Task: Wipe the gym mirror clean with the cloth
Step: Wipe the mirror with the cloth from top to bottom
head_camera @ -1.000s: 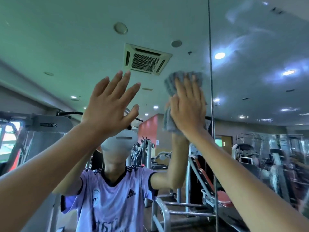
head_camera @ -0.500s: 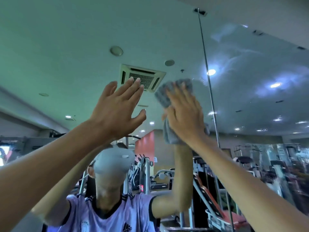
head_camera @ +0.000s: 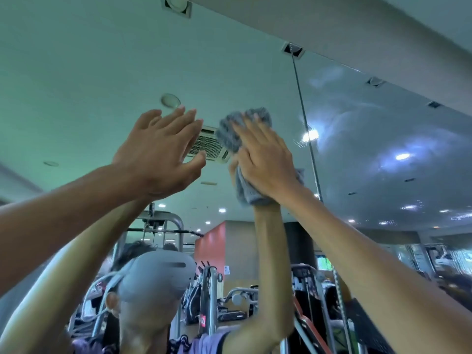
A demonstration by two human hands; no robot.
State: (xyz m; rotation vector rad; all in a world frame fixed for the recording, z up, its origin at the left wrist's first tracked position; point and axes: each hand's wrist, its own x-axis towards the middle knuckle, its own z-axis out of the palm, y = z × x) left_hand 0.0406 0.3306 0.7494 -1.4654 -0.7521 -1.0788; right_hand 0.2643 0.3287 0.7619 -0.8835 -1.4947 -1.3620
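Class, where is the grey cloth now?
In the head view, centre-right, the grey cloth is pressed against the mirror under the right hand, between the left hand and the vertical mirror seam.

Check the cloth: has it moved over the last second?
Yes. The cloth under the right hand has slid left, away from the mirror's vertical seam, which it nearly touched a second ago.

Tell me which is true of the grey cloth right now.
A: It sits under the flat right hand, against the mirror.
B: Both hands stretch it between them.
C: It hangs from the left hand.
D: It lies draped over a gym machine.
A: the cloth lies under the right hand, whose straight fingers press it to the mirror. The left hand is spread beside it and holds nothing.
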